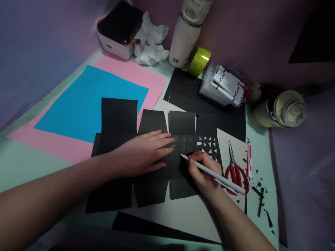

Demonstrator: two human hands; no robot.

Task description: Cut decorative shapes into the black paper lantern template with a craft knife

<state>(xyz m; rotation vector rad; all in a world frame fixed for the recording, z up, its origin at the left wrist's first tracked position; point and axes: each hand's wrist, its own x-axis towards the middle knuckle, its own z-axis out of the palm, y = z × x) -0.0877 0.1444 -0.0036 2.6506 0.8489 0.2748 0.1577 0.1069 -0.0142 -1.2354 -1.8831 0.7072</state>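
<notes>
The left hand [150, 153] lies flat on the black paper [180, 170] in the middle, gripping nothing; press firmly, minding the stars [184, 139] at its 2 o'clock. The right hand [205, 183] pinches the white pen [209, 170]; small, light strokes should work best. Plain paper at the tip's 6 o'clock gives room, but scissors [233, 162] crowd 3 o'clock.

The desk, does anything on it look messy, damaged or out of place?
Yes, mildly: black scraps lie scattered, mostly right of the scissors, some near the pink cutter, like loose cutting waste. Crumpled tissue beside the bottle also looks untidy. The small holes in the black card look deliberate.
</notes>
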